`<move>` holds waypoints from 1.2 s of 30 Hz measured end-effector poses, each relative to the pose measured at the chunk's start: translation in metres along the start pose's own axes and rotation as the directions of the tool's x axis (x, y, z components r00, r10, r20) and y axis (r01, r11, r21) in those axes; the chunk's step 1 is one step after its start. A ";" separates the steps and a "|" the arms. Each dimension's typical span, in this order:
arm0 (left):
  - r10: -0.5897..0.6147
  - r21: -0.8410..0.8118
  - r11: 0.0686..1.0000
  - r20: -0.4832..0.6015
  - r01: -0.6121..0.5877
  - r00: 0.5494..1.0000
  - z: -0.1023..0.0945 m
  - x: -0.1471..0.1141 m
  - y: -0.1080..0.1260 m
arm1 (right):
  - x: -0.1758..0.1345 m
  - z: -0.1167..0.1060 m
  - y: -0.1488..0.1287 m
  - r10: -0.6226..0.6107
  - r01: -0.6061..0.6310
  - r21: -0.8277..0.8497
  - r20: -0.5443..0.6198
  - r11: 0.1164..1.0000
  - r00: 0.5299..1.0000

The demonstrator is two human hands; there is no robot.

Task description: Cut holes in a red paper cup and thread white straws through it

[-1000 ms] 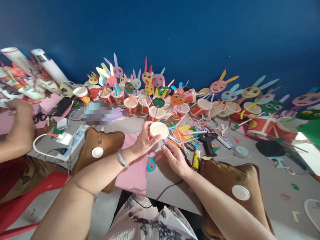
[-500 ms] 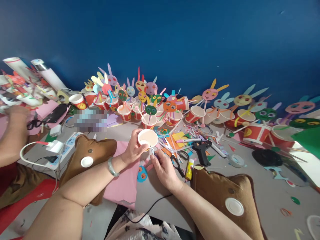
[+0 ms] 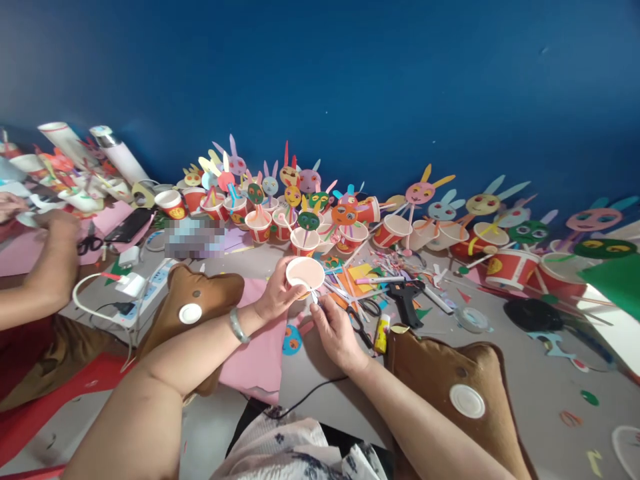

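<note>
My left hand point(image 3: 277, 297) is wrapped round a paper cup point(image 3: 305, 272), its thumb over the near side of the rim. The cup's pale inside faces up toward me. Close against the cup's lower right edge, my right hand point(image 3: 337, 331) pinches a thin, silvery-tipped tool point(image 3: 314, 295). Most of that tool is hidden in the fingers, so its exact kind is unclear. Below the hands, a blue paper face point(image 3: 292, 340) lies on the table beside a pink sheet point(image 3: 255, 363).
Several red paper cups with rabbit-faced figures point(image 3: 346, 213) line the blue wall. Right of my hands lie scissors point(image 3: 369, 308), a glue stick point(image 3: 382, 333) and a black glue gun point(image 3: 406, 303). Brown cushions point(image 3: 450, 367) flank me. Another person's arm point(image 3: 55, 267) works at the left.
The view has shifted slightly, so most things sit further right in it. Both hands stay together at the cup, and the silvery tip remains by its rim. The other person's second hand now shows.
</note>
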State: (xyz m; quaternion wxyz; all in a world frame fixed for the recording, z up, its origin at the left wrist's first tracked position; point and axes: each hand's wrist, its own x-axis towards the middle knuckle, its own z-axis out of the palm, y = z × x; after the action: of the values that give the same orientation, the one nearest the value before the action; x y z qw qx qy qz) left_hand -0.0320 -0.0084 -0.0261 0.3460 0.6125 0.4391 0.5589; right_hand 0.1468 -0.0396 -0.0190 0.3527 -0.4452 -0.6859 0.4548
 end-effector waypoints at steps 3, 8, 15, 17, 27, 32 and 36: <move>0.017 0.016 1.000 -0.032 -0.016 0.999 0.001 0.001 0.004 | 0.000 0.002 0.001 -0.025 0.025 0.009 -0.017 1.000 1.000; 0.038 0.003 0.999 -0.026 -0.038 0.999 0.001 0.003 0.009 | 0.000 -0.001 -0.003 -0.053 0.052 0.061 0.016 0.997 0.998; 0.087 0.028 0.996 -0.041 -0.086 0.995 0.000 0.006 0.017 | -0.002 -0.006 0.001 -0.131 0.131 0.021 0.011 0.991 0.991; 0.060 0.028 0.998 -0.039 -0.059 0.997 0.001 0.006 0.017 | 0.000 -0.006 0.004 -0.131 0.131 -0.006 -0.022 0.991 0.991; 0.012 -0.012 1.000 -0.045 -0.013 0.999 0.003 0.003 0.016 | 0.004 -0.010 0.001 -0.029 0.009 0.185 0.107 0.983 0.994; -0.013 -0.023 1.000 -0.024 0.012 1.000 0.004 0.002 0.017 | 0.003 -0.010 -0.001 0.030 -0.073 0.263 0.165 0.962 0.986; -0.012 -0.009 1.000 -0.032 0.012 0.999 0.006 0.001 0.019 | 0.004 -0.013 -0.002 -0.114 0.113 -0.004 -0.032 0.994 0.993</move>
State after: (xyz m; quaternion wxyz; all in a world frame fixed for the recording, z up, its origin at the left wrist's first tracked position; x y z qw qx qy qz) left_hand -0.0233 -0.0141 -0.0090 0.3451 0.5992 0.4457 0.5685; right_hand 0.1565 -0.0320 -0.0122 0.3885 -0.4132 -0.7049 0.4260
